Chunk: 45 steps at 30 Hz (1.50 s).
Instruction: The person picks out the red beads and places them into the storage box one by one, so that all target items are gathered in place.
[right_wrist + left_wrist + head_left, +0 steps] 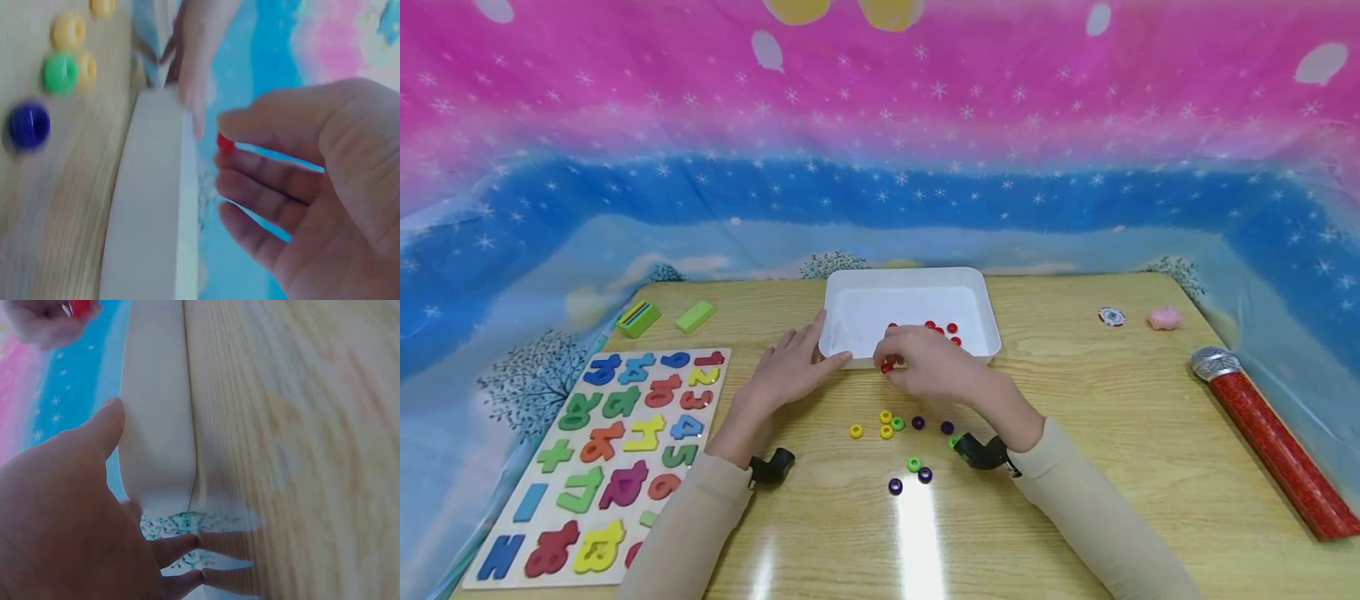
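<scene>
Between thumb and fingertips, my right hand (928,362) pinches a red bead (225,143) at the front rim of the white tray (910,292). Inside the tray lie several red beads (952,328), some partly hidden by that hand. My left hand (793,364) lies at the tray's front left corner, fingers extended along the side and thumb at the front rim. On the table before the tray are loose beads: yellow beads (856,431), green beads (913,463) and purple beads (896,486). The right wrist camera partly covers one green bead.
A number puzzle board (527,450) lies on the left, with a green block (695,317) and a striped green block (637,319) behind it. To the right are a poker chip (1111,317), a pink pig figure (1164,318) and a red glitter microphone (1273,442). A patterned cloth surrounds the table.
</scene>
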### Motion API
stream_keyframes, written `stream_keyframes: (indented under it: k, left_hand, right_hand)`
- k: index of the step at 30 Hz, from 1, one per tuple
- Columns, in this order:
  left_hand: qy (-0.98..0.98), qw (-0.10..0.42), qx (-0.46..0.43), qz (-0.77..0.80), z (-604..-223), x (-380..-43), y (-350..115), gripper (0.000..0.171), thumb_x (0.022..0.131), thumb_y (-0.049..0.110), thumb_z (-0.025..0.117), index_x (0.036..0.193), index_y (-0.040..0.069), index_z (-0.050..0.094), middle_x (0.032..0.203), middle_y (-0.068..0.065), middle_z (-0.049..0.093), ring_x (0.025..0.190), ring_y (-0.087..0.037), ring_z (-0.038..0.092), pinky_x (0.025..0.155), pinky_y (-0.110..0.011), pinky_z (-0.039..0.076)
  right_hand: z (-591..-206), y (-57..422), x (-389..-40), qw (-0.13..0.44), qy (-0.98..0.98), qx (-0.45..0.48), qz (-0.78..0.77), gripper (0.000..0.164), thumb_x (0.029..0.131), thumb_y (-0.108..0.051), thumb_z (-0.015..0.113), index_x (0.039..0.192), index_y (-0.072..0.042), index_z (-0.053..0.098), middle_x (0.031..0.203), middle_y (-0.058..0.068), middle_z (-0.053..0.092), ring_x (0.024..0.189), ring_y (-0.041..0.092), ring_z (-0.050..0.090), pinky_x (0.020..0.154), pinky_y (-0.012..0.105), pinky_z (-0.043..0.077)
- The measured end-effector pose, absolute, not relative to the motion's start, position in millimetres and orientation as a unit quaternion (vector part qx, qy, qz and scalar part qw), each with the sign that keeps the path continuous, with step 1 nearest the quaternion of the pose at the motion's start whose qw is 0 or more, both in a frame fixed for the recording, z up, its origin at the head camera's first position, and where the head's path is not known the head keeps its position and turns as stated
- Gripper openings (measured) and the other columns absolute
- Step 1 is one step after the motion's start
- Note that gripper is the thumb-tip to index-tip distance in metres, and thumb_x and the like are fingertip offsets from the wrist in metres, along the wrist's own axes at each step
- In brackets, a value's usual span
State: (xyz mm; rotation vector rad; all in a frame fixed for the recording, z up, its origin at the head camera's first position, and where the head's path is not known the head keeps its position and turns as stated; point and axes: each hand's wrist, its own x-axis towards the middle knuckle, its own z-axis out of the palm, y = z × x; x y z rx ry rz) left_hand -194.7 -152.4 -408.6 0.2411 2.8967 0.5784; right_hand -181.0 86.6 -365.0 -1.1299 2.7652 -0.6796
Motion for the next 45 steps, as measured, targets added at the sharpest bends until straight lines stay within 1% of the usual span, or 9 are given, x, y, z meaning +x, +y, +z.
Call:
stream_keyframes:
  k: [4, 8, 13, 18, 24, 31, 35, 40, 45]
  left_hand:
    - [0.973, 0.090, 0.079, 0.198, -408.0, -194.2, -153.6, 0.090, 0.078, 0.081, 0.030, 0.146, 0.037, -0.009, 0.157, -0.006, 0.014, 0.144, -0.036, 0.008, 0.111, -0.064, 0.010]
    - [0.973, 0.092, 0.075, 0.197, -408.1, -193.0, -153.7, 0.090, 0.078, 0.081, 0.030, 0.147, 0.037, -0.009, 0.157, -0.006, 0.014, 0.145, -0.036, 0.008, 0.111, -0.064, 0.010]
    - [0.973, 0.087, 0.079, 0.199, -409.1, -192.8, -149.7, 0.091, 0.078, 0.082, 0.030, 0.147, 0.037, -0.009, 0.157, -0.006, 0.015, 0.144, -0.036, 0.008, 0.110, -0.064, 0.010]
    - [0.972, 0.088, 0.083, 0.199, -410.2, -193.3, -143.4, 0.090, 0.077, 0.082, 0.030, 0.146, 0.038, -0.009, 0.157, -0.004, 0.015, 0.145, -0.035, 0.009, 0.110, -0.065, 0.011]
    - [0.972, 0.088, 0.088, 0.197, -408.7, -197.0, -136.2, 0.090, 0.077, 0.082, 0.030, 0.147, 0.038, -0.008, 0.157, -0.004, 0.015, 0.145, -0.034, 0.009, 0.111, -0.064, 0.011]
    - [0.972, 0.091, 0.090, 0.196, -410.3, -199.4, -134.8, 0.092, 0.077, 0.083, 0.029, 0.147, 0.036, -0.008, 0.157, -0.004, 0.014, 0.145, -0.034, 0.008, 0.111, -0.063, 0.010]
    - [0.972, 0.093, 0.089, 0.196, -413.1, -199.3, -136.9, 0.093, 0.077, 0.083, 0.028, 0.148, 0.035, -0.008, 0.157, -0.005, 0.013, 0.145, -0.035, 0.007, 0.111, -0.063, 0.009]
    - [0.970, 0.092, 0.097, 0.202, -413.4, -199.3, -141.7, 0.092, 0.079, 0.080, 0.030, 0.148, 0.033, -0.007, 0.157, -0.006, 0.014, 0.144, -0.036, 0.008, 0.110, -0.065, 0.009]
    - [0.967, 0.098, 0.096, 0.216, -414.5, -198.6, -147.6, 0.093, 0.079, 0.080, 0.032, 0.149, 0.032, -0.006, 0.157, -0.007, 0.013, 0.144, -0.036, 0.007, 0.110, -0.065, 0.010]
  right_hand:
    - [-368.2, 94.2, -202.6, -0.001, 0.921, -0.314, -0.231, 0.015, 0.083, -0.009, 0.062, 0.095, -0.014, 0.071, 0.088, -0.006, 0.061, 0.077, 0.012, 0.055, 0.070, 0.026, 0.047]
    - [-373.1, 96.1, -218.1, -0.001, 0.937, -0.267, -0.227, 0.018, 0.082, -0.010, 0.062, 0.097, -0.013, 0.071, 0.088, -0.004, 0.062, 0.077, 0.014, 0.055, 0.068, 0.027, 0.047]
    - [-382.6, 94.6, -233.1, 0.012, 0.952, -0.223, -0.208, 0.023, 0.082, -0.007, 0.057, 0.100, -0.012, 0.071, 0.091, -0.001, 0.063, 0.079, 0.018, 0.055, 0.069, 0.030, 0.048]
    - [-395.0, 96.5, -242.8, 0.012, 0.962, -0.203, -0.183, 0.024, 0.084, -0.006, 0.054, 0.100, -0.012, 0.071, 0.098, 0.003, 0.065, 0.084, 0.019, 0.057, 0.072, 0.031, 0.048]
    - [-402.7, 105.6, -248.1, -0.008, 0.966, -0.207, -0.154, 0.023, 0.083, -0.004, 0.055, 0.095, -0.012, 0.072, 0.095, 0.005, 0.066, 0.083, 0.021, 0.056, 0.073, 0.032, 0.047]
    - [-401.4, 113.6, -245.0, 0.011, 0.962, -0.211, -0.172, 0.028, 0.082, -0.003, 0.052, 0.101, -0.012, 0.071, 0.100, 0.005, 0.065, 0.085, 0.019, 0.055, 0.073, 0.031, 0.045]
    - [-397.8, 119.4, -235.4, 0.009, 0.959, -0.215, -0.183, 0.028, 0.084, -0.005, 0.053, 0.105, -0.012, 0.070, 0.103, 0.004, 0.065, 0.091, 0.020, 0.057, 0.079, 0.034, 0.048]
    - [-391.0, 135.3, -217.9, -0.035, 0.953, -0.220, -0.204, 0.025, 0.087, -0.011, 0.055, 0.109, -0.011, 0.068, 0.108, 0.003, 0.064, 0.104, 0.022, 0.057, 0.090, 0.039, 0.048]
    - [-385.3, 162.1, -203.5, -0.078, 0.953, -0.209, -0.204, 0.033, 0.089, -0.019, 0.057, 0.122, -0.013, 0.060, 0.132, 0.007, 0.051, 0.124, 0.027, 0.047, 0.100, 0.047, 0.042]
